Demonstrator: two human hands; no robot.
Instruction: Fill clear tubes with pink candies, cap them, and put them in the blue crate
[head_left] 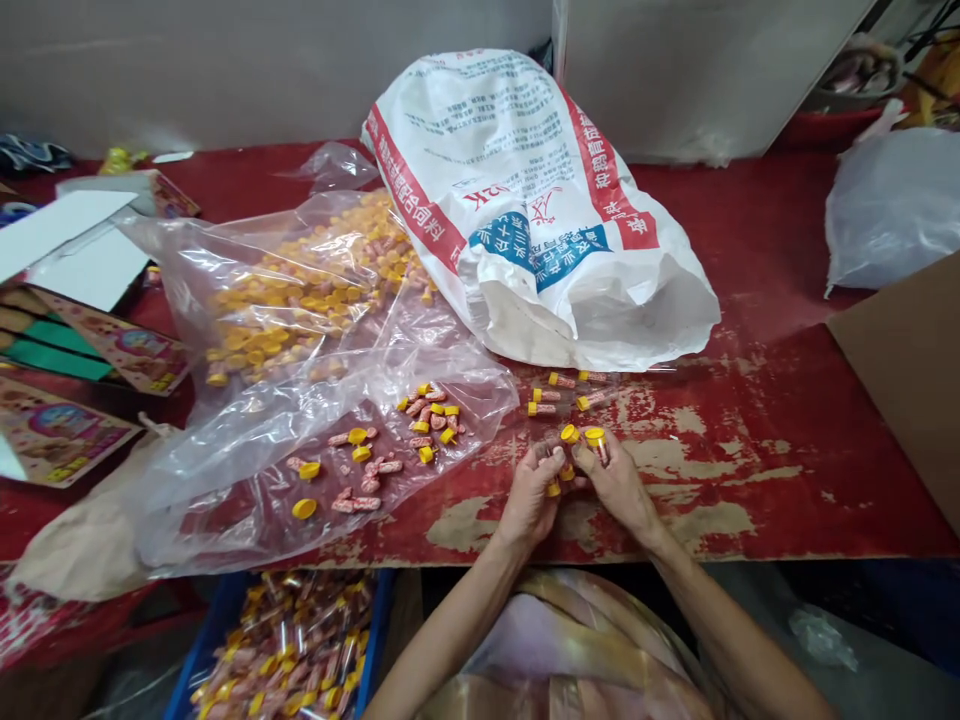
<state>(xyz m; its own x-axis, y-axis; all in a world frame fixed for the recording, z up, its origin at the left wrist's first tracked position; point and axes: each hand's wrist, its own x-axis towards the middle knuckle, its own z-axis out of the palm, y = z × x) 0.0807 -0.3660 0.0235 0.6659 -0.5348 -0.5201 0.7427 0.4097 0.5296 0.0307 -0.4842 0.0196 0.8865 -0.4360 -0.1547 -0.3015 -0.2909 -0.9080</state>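
Observation:
Both hands are close together above the table's front edge. My right hand is closed around a small clear tube with a yellow cap and pink-and-white contents. My left hand is closed too, its thumb beside another yellow cap; more yellow caps show between and below the fingers, partly hidden. Just beyond the hands lie several capped tubes on the table. To the left, loose pink pieces and yellow caps rest on the clear plastic bag.
Inside the clear bag is a heap of yellow-capped pieces. A white printed sack lies behind the hands on the red table. Below the edge, a blue crate holds many filled tubes. Printed boxes stand left, brown cardboard right.

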